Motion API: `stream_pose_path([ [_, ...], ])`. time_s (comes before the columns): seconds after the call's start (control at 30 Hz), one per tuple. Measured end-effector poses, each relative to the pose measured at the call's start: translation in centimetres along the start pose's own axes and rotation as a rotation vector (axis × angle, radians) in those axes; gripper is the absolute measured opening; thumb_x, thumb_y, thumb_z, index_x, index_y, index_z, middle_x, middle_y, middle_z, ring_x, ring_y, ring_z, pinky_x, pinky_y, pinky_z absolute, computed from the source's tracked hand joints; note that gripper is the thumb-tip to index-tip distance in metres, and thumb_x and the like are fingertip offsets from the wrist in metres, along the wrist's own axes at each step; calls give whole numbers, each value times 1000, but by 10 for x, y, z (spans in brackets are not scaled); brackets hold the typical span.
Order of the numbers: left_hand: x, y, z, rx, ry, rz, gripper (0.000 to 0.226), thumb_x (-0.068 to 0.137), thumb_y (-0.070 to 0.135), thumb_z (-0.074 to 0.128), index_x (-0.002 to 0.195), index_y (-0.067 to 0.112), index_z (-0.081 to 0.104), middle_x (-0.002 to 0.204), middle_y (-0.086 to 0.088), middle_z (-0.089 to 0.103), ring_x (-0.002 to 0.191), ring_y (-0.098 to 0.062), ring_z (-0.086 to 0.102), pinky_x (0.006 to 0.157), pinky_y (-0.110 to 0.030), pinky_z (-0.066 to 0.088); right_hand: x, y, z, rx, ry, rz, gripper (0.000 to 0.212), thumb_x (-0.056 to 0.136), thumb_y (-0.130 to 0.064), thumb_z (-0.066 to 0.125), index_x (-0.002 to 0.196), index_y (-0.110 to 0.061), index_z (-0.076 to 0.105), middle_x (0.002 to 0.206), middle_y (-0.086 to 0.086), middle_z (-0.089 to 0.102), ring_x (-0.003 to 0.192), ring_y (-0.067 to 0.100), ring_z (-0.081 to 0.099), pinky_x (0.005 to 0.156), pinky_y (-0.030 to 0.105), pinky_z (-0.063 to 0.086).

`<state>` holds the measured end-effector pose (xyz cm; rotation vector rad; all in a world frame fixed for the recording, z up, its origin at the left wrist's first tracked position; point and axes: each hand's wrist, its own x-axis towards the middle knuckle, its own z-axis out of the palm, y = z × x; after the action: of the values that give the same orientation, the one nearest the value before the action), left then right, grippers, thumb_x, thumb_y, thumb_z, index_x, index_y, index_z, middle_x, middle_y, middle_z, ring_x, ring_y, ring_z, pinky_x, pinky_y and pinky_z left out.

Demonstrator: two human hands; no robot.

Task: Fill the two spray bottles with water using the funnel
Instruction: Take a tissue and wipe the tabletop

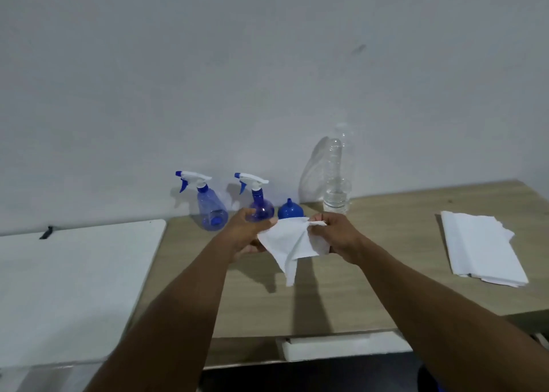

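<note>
A white side table (pixel 74 272) sits at nine o'clock from the paper towel (pixel 289 244), which hangs in the air over the wooden table (pixel 386 287). The first spray bottle (pixel 211 213) stands at ten o'clock from the towel, against the wall, with its trigger head on. The second spray bottle (pixel 261 208) is at eleven o'clock, also capped and partly hidden behind the left hand (pixel 246 234). That hand's fingers curl round the towel's left edge. The funnel (pixel 290 210) rests mouth-down at twelve o'clock, just beyond the towel. The right hand (pixel 335 237) pinches the towel's upper right corner, and the sheet sags between the two hands with one corner drooping.

The water bottle (pixel 335 183) stands at one o'clock with only a little water left in it. A stack of paper towels (pixel 484 246) lies at three o'clock, well apart.

This looks like a wiping or drying step. To do it well, bunch or fold the sheet into a pad before pressing it down. Wipe away from the bottles so that none tips. I cannot tell how full the spray bottles are.
</note>
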<state>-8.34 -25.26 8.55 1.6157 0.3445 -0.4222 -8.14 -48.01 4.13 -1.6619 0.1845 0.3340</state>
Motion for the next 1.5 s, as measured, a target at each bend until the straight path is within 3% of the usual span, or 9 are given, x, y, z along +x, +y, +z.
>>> stream_pose_path([
  [0.13, 9, -26, -38, -27, -61, -147, 87, 81, 11, 82, 146, 35, 30, 122, -15, 63, 102, -34, 70, 86, -54, 59, 2, -15, 39, -6, -3, -18, 12, 92, -18, 68, 98, -8, 69, 95, 11, 68, 82, 23, 64, 64, 36, 58],
  [0.3, 13, -42, -60, -12, -108, -165, 125, 58, 48, 92, 156, 34, 16, 130, -5, 62, 110, -29, 67, 99, -51, 53, 0, -30, 62, -50, 4, 25, 28, 92, -29, 68, 109, -6, 68, 107, 18, 69, 86, 26, 67, 61, 36, 60],
  [0.47, 13, -46, -57, -127, -60, -81, 73, 81, 7, 79, 145, 19, 44, 130, -10, 62, 109, -34, 67, 91, -57, 56, -1, -39, 60, -171, 43, 82, 28, 90, -30, 70, 111, -11, 67, 102, 13, 65, 82, 25, 62, 53, 28, 53],
  [0.6, 8, -39, -56, -238, 78, -22, 41, 96, 11, 64, 134, 15, 50, 125, -11, 65, 104, -30, 67, 78, -47, 59, -1, -41, 44, -238, 27, 33, 30, 85, -29, 76, 109, -13, 71, 107, 12, 70, 95, 31, 69, 67, 39, 62],
  [1.0, -25, -50, -32, -288, 10, -54, 75, 67, 30, 92, 133, 18, 57, 121, -9, 72, 110, -32, 69, 89, -60, 55, -14, -32, 29, -279, -52, -82, 26, 79, -32, 82, 82, -10, 67, 96, 15, 73, 80, 25, 66, 72, 39, 55],
  [1.1, -28, -61, -26, -267, 145, -4, 56, 81, 14, 82, 132, 16, 58, 122, -10, 70, 107, -31, 69, 86, -55, 58, -13, -28, 32, -291, -91, -86, 23, 77, -32, 83, 77, -16, 68, 95, 15, 72, 79, 24, 64, 73, 38, 53],
  [1.23, -40, -59, -35, -174, 334, -42, 78, 85, 23, 80, 148, 27, 34, 133, -8, 57, 103, -30, 66, 74, -46, 61, -17, -32, 32, -292, -116, -118, 18, 79, -25, 83, 73, -18, 67, 89, 11, 71, 76, 22, 63, 73, 33, 51],
  [1.4, -46, -58, -51, -78, 418, -44, 78, 94, 20, 70, 155, 15, 22, 69, -12, 61, 51, -16, 54, 51, -32, 54, -18, -36, 34, -377, -123, -162, 23, 78, -24, 82, 69, -20, 62, 79, 3, 65, 72, 18, 58, 67, 29, 45],
  [1.5, -50, -53, -62, -77, 427, -24, 61, 94, 19, 69, 146, 17, 37, 74, -14, 66, 54, -20, 59, 53, -32, 55, -20, -38, 44, -399, -154, -182, 19, 80, -20, 81, 76, -14, 63, 77, -1, 61, 69, 13, 53, 62, 24, 41],
])
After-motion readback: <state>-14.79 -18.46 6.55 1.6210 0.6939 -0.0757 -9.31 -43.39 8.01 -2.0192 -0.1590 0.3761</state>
